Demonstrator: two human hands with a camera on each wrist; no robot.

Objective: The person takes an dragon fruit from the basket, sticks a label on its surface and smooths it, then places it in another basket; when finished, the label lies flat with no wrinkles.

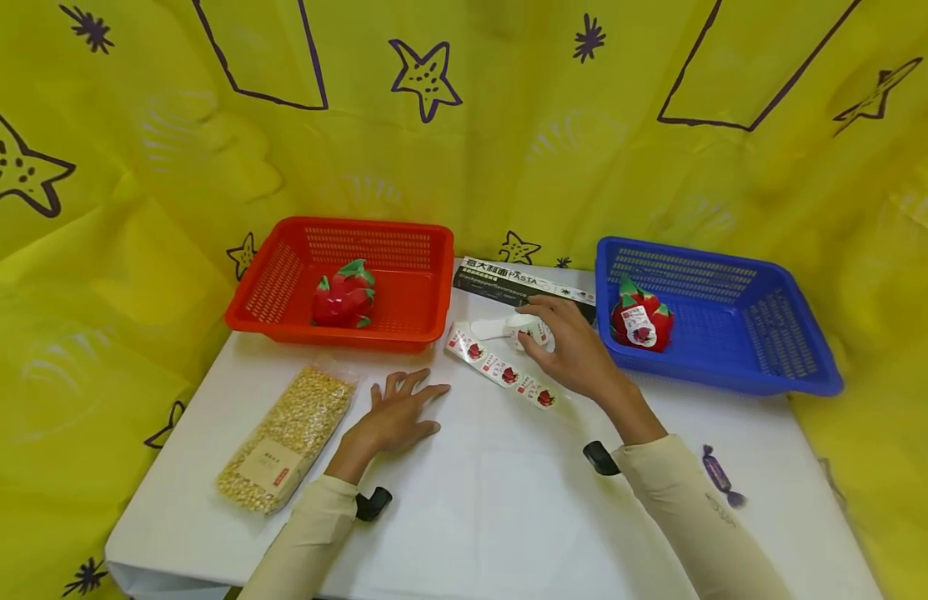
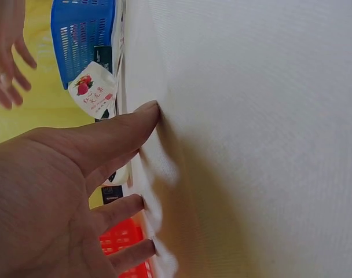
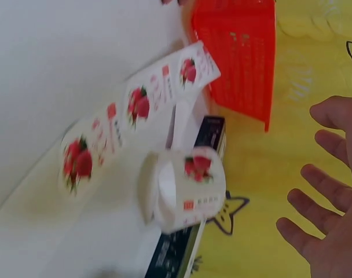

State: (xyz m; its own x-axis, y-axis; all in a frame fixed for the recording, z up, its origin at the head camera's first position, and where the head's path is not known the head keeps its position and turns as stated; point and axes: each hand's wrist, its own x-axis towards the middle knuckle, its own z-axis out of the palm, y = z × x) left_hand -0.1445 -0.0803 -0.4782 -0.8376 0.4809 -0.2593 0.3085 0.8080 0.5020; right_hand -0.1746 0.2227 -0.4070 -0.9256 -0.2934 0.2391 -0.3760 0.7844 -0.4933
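Observation:
A roll of dragon fruit stickers [image 3: 193, 188] stands on the white table, with its unrolled strip [image 1: 501, 367] stretched out in front of it. My right hand [image 1: 571, 346] hovers by the roll, fingers spread and loosely bent; the right wrist view has a gap between them. My left hand [image 1: 394, 417] rests its fingertips on the tabletop, fingers apart and holding nothing. One dragon fruit [image 1: 343, 298] lies in the red basket [image 1: 414, 333]. Another dragon fruit [image 1: 641, 315], bearing a white sticker, sits at the left end of the blue basket [image 1: 734, 333].
Behind the roll lies a black and white pasta box [image 1: 524, 286]. A bag of yellow corn kernels [image 1: 287, 437] is left of my left hand. At the right, a purple wrapped candy [image 1: 722, 477] lies on the table. A yellow patterned cloth [image 1: 494, 167] hangs behind the table.

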